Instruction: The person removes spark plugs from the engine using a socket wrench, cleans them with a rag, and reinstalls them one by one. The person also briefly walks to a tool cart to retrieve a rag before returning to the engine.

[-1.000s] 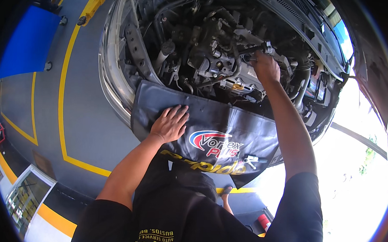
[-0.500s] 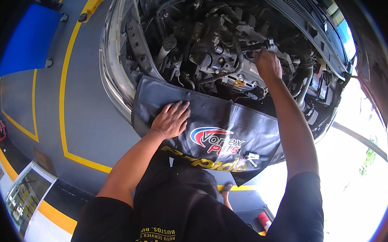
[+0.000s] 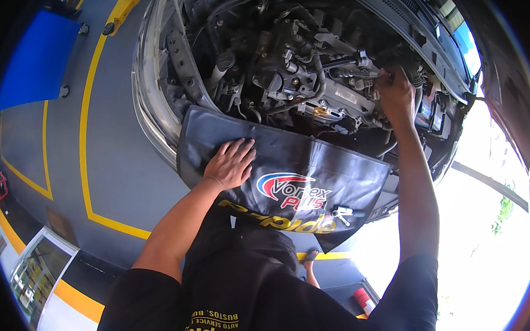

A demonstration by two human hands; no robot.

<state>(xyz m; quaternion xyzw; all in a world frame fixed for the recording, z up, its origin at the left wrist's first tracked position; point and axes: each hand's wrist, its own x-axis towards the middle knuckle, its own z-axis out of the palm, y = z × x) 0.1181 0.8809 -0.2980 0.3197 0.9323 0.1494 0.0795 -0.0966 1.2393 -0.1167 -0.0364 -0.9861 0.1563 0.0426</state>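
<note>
My left hand (image 3: pixel 229 164) lies flat on a black fender cover (image 3: pixel 278 142) draped over the car's front edge, its fingers spread and holding nothing. Over the right part of the engine (image 3: pixel 298 78), my right hand (image 3: pixel 397 95) is closed, thumb and fingertips together beside a slim metal piece (image 3: pixel 368 74). Whether that piece is in its grip, I cannot tell. Just left of those fingers, a dark-handled tool with a metal head (image 3: pixel 362 58) sits across the engine top. A small metal tool (image 3: pixel 342 212) rests on the lower right of the cover. Nearer the cover is a yellow dipstick loop (image 3: pixel 320 111).
Around the engine bay run a headlight (image 3: pixel 156 84), a capped filler neck (image 3: pixel 224 62) and a battery (image 3: pixel 431 116). The raised hood (image 3: pixel 517 88) borders the right. On the left floor stand a blue panel on casters (image 3: pixel 36 61) and a yellow lift arm (image 3: pixel 127 8).
My right hand has moved right, away from the dark-handled tool's head, uncovering more of the engine top. My left hand stays flat on the cover. The view has shifted slightly.
</note>
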